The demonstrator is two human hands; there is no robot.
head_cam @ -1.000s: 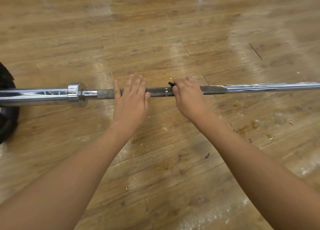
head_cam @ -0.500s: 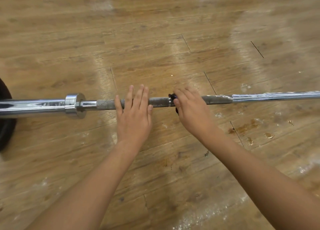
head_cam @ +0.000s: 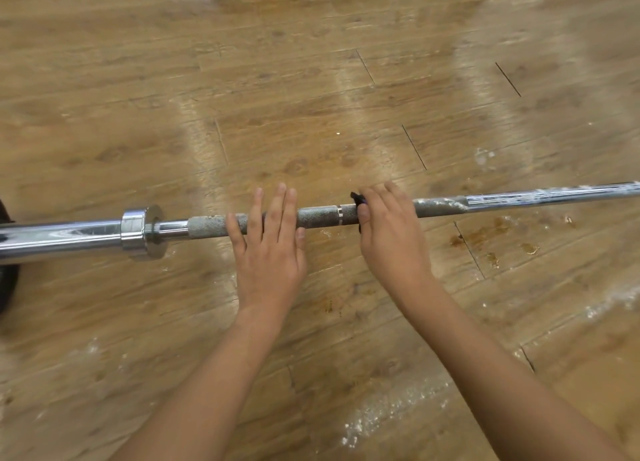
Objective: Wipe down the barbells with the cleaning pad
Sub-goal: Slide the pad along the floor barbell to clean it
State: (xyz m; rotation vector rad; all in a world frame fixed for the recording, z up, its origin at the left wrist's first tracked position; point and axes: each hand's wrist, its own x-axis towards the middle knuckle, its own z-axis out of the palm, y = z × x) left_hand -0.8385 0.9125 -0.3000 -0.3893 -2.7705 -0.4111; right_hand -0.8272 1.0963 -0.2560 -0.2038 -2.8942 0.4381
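1. Barbell [head_cam: 318, 216] lies across the wooden floor [head_cam: 311, 96], running left to right and slightly raised toward the right edge.
2. Left hand [head_cam: 268, 252] lies palm down on the knurled grey part of the shaft. Its fingers are straight and close together, laid flat over the bar and not wrapped round it.
3. Right hand [head_cam: 391, 238] is just to the right, apart from the left, with bare knurling and a thin ring mark between them.
4. Right fingers curl over the bar and the thumb is on the near side. The hand grips the cleaning pad [head_cam: 356, 199] against the shaft.
5. The pad is dark, and only a small corner sticks out at the left of the right hand. The rest is hidden under the palm.
6. Chrome collar [head_cam: 142, 232] sits left of the left hand, with the thicker shiny sleeve [head_cam: 59, 237] beyond it reaching the left edge.
7. Black weight plate [head_cam: 7, 287] is cut off at the left edge, below the sleeve.
8. White residue streaks the shaft right of the right hand.
9. White powder patches [head_cam: 391, 408] lie on the floor near the forearms, and brown stains [head_cam: 485, 232] lie on the floor just below the bar at right.
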